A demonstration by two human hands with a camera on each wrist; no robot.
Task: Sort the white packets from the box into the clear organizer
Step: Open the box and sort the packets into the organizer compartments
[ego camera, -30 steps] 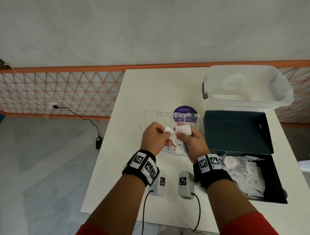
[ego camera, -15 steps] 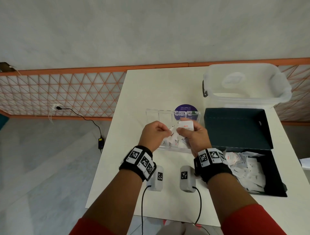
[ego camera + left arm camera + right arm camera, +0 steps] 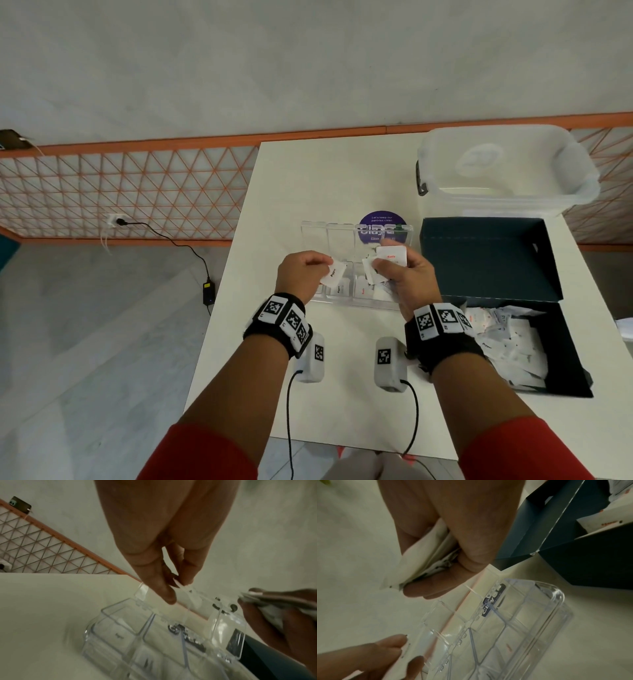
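The left hand (image 3: 303, 274) has drawn apart from the right hand (image 3: 406, 279), pinching one white packet (image 3: 333, 277); the right still clutches a packet bundle (image 3: 388, 263). Both hover over the clear organizer (image 3: 342, 236). The box (image 3: 561, 349) lies at four o'clock.

A matt white paper packet (image 3: 333, 277) was pinched by the left hand (image 3: 300, 274). Just beyond the grip, the organizer (image 3: 342, 240) was seen as clear glossy plastic. The box (image 3: 486, 260) looked like matt dark card.
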